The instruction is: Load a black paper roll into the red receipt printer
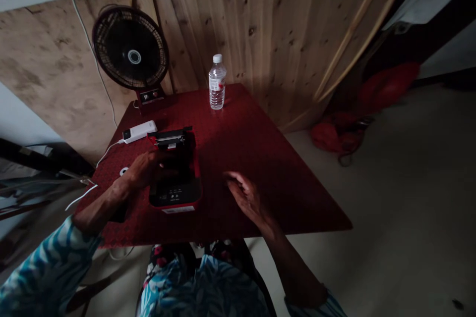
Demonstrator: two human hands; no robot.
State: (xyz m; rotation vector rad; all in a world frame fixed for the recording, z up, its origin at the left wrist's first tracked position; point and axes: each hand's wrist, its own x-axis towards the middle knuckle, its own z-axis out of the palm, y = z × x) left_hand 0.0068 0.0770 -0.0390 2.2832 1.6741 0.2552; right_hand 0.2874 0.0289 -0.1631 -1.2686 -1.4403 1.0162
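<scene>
A red and black printer (pixel 176 197) with small buttons on its front panel stands on the table, its lid (pixel 170 136) raised at the back. My left hand (pixel 146 167) reaches over the printer's left side into the dark inner bay. Its fingers look stretched and apart, though their tips are lost in shadow. To the printer's right, my right hand (pixel 245 195) hovers over the tabletop, loosely bent with fingers apart and nothing in it.
The dark red table (pixel 260 158) also bears a clear plastic bottle (pixel 217 84), a white power bank (pixel 139 132) with a cable, and a small white ring (pixel 124 171). A black fan (pixel 130 49) stands at the back left. Red bags (pixel 330 133) lie on the floor at right.
</scene>
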